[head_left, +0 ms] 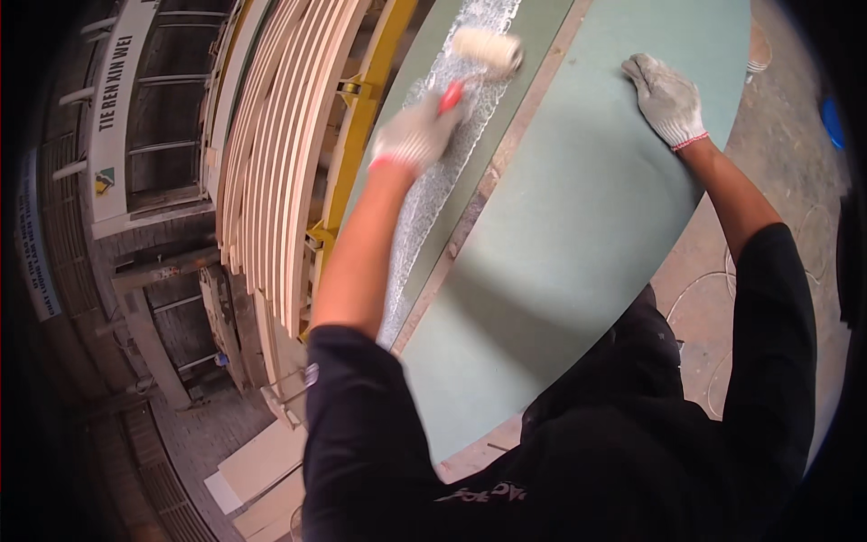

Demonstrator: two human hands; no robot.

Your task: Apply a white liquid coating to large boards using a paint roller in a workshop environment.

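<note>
My left hand (417, 135), in a pale knit glove with a red cuff line, is closed round the red handle (451, 97) of a paint roller (486, 49). The roller's cream sleeve rests on a white, streaky coating (433, 185) that runs lengthwise along a narrow green panel (538, 25). A wider pale green sheet (551, 208) lies to its right, nearer my body. On that sheet, toward its far right edge, my gloved right hand (666, 98) lies with its fingers stretched out and nothing visible in them.
Left of the panels, several long wooden strips (280, 154) stand beside a yellow metal frame (366, 99). A bare wooden edge (492, 176) shows between the two green surfaces. A cable (691, 287) trails over the floor at right, and a blue object (831, 124) sits there.
</note>
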